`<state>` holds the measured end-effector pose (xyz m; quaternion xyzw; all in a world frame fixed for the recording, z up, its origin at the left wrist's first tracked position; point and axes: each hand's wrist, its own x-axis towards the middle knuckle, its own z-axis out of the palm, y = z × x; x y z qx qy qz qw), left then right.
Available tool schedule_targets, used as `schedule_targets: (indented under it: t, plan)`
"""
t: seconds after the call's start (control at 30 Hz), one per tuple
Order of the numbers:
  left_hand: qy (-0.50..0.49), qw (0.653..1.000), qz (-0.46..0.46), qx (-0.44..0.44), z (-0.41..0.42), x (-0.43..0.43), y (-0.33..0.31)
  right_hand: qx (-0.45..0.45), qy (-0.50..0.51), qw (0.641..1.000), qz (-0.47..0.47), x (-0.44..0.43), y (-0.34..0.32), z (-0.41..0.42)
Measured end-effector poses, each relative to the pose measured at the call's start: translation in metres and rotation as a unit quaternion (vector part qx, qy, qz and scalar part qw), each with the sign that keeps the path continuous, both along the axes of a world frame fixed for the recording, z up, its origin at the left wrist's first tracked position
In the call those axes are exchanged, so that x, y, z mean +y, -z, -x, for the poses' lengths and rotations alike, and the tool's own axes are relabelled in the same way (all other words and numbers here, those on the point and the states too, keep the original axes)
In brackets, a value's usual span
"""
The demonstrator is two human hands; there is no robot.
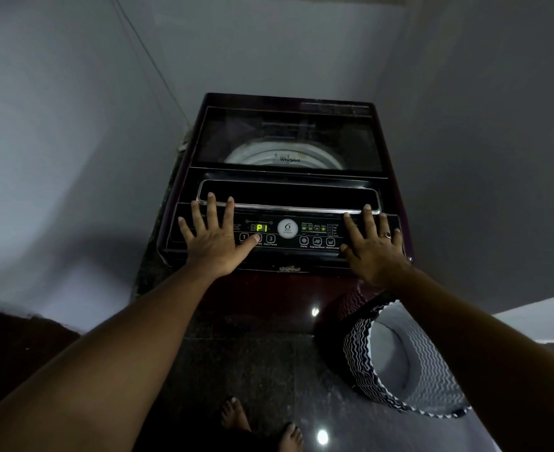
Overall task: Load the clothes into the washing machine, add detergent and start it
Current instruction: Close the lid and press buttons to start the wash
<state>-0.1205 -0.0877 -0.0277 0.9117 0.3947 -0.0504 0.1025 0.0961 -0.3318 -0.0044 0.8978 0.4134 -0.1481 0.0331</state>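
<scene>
A dark top-loading washing machine stands in a corner with its glass lid closed; the drum shows through it. The control panel is lit and its display reads P1. My left hand lies flat on the panel's left side, fingers spread, the thumb tip touching the second button. My right hand lies flat on the panel's right end, fingers spread, a ring on one finger. Neither hand holds anything. No clothes or detergent are visible.
A black-and-white zigzag laundry basket lies tipped on its side on the dark floor at the right, its inside showing no clothes. Grey walls close in on both sides of the machine. My bare feet stand in front.
</scene>
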Motion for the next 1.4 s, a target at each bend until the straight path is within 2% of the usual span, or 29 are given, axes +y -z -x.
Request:
schedule_targets:
  t: [0.53,1.4]
  plan:
    - [-0.01,0.999,-0.026,-0.02,0.0,-0.0029,0.0039,-0.003,-0.002,1.0,-0.009,-0.001,0.0014,-0.0011]
    - [0.0,1.0,-0.004,-0.017,0.0014,-0.0041,0.0007,-0.003,-0.002,1.0,-0.005,0.0,0.0025,-0.0031]
